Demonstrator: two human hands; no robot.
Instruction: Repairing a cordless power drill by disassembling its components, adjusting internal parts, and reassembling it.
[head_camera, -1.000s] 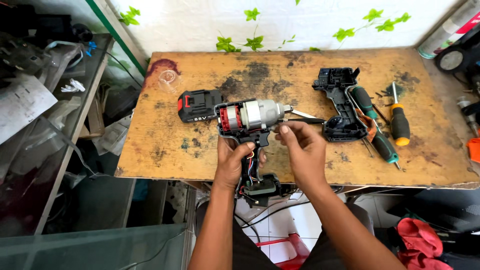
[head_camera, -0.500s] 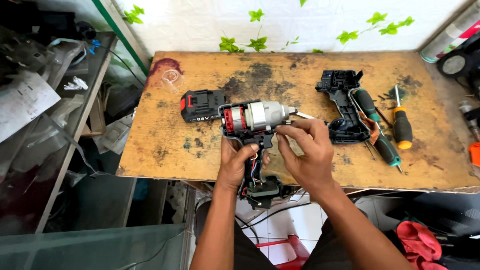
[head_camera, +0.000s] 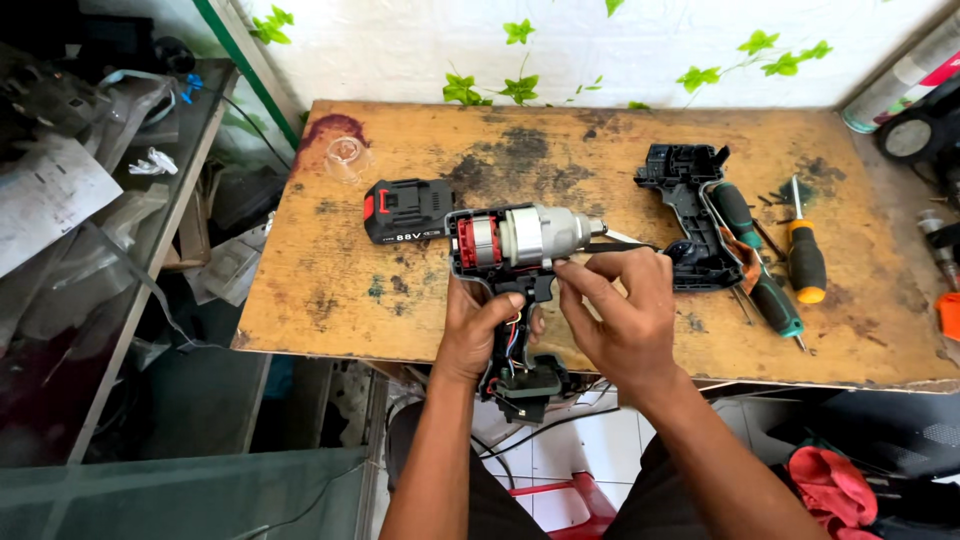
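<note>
The opened impact wrench (head_camera: 520, 245), one housing half removed so its red-wound motor shows, lies at the near edge of the worn wooden table (head_camera: 400, 130). The left hand (head_camera: 480, 325) wraps closed around its grip; the right hand (head_camera: 625, 315) pinches just below the silver gearbox. Left of the wrench lies one black-and-red battery pack (head_camera: 405, 210) with a pale label; right of it, one black housing shell (head_camera: 690, 210) and three screwdrivers: two green-handled (head_camera: 740, 215), one orange (head_camera: 805, 262).

Even daylight, sharp centre, wide-angle bending at the edges.
The wooden table (head_camera: 400, 300) and far white wall (head_camera: 400, 40) are brightly, softly lit with faint shadows; the left shelf (head_camera: 90, 200) and near floor lie dim, and straight lines bow towards the corners.
</note>
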